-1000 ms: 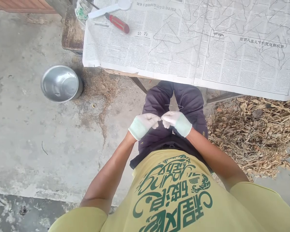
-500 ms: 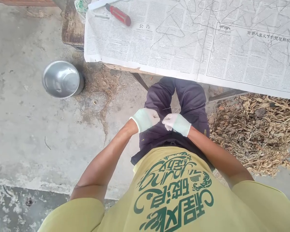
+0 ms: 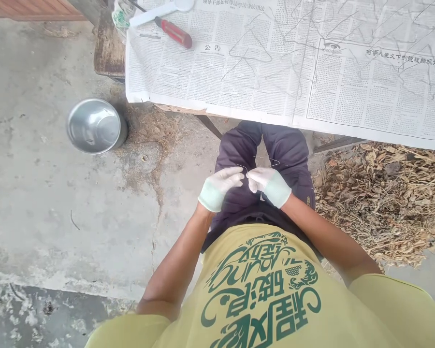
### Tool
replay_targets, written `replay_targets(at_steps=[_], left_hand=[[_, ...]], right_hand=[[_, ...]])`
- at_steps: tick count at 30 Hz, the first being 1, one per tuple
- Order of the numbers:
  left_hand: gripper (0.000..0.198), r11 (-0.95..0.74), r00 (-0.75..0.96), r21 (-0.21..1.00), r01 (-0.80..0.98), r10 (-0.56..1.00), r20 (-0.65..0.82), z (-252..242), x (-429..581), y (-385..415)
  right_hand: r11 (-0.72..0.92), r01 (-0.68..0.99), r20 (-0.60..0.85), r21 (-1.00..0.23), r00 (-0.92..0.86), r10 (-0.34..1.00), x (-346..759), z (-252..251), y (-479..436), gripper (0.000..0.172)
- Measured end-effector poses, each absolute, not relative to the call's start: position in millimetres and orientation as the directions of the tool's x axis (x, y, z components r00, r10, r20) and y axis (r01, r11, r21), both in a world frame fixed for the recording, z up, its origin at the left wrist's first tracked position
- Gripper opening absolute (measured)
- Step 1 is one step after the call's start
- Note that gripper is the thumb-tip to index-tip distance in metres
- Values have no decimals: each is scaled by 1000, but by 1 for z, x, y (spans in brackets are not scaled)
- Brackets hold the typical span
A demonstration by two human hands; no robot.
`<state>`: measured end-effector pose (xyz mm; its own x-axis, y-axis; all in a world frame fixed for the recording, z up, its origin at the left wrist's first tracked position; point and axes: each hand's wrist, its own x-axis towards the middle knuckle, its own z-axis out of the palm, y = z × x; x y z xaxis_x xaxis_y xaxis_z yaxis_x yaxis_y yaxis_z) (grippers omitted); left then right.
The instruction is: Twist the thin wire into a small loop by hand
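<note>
My left hand (image 3: 223,186), in a white glove with a pale green cuff, is over my lap with its fingers apart beside the end of a thin wire. Close on its right, my right hand (image 3: 267,184), gloved the same way, pinches the thin bent wire (image 3: 274,161). The wire rises from the fingers above my dark trousers (image 3: 290,150). Many bent wires (image 3: 252,55) lie on the newspaper (image 3: 188,77) that covers the table in front of me.
A red-handled screwdriver (image 3: 174,33) and a white plastic tool (image 3: 155,13) lie at the newspaper's left end. A metal pot (image 3: 96,126) stands on the concrete floor to the left. Dry leaves (image 3: 377,198) are heaped under the table's right side.
My left hand has opened from its pinch on the wire and turned, its fingers now spread. The wire has shifted in my right hand. The view has tilted slightly.
</note>
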<state>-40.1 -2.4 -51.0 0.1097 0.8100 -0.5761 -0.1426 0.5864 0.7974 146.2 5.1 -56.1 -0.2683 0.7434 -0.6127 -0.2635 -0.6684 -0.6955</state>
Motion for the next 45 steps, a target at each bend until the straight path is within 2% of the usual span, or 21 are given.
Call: replay_targets(at_steps=[4,7,10,14,18,21,30,35,41,45], left_hand=[[33,440,4,894,-89,897,-441,-53,-23,-7],[31,403,69,906,-128,915,-397,-56,-25,-1],[32,423,135,888,-180,905,-404,-61,-32,2],[34,503,205,822,-267,863,-461,-61,-33,3],[43,658,367,696,-286,747,-555,-53,-33,6],[47,734,467,638,-233,660,-588,-48,-35,6],[48,824,610,542,-168,518,-599,-44,-45,5],[53,775,587,618,-134,564,-580,-44,-43,11],[50,673,430,737,-63,685,-588,-49,-49,11],[42,536,336,830,154,762,-554,-45,-50,11]], right_hand=[[-666,-219,-598,-713,-304,741,141,-51,2,28],[-673,-248,-584,-697,-349,733,138,-48,0,28],[-683,-192,-601,-705,-350,719,138,-43,0,23],[-660,-13,-616,-751,-348,707,139,-31,2,15],[-594,114,-591,-796,-355,724,140,-21,1,15],[-537,119,-536,-835,-395,746,143,-17,-3,15],[-464,88,-438,-882,-519,734,148,-20,-10,12],[-501,69,-450,-863,-559,696,151,-28,-6,21],[-556,-112,-443,-823,-487,753,174,-33,3,43],[-536,36,-509,-844,-375,775,181,-29,11,28]])
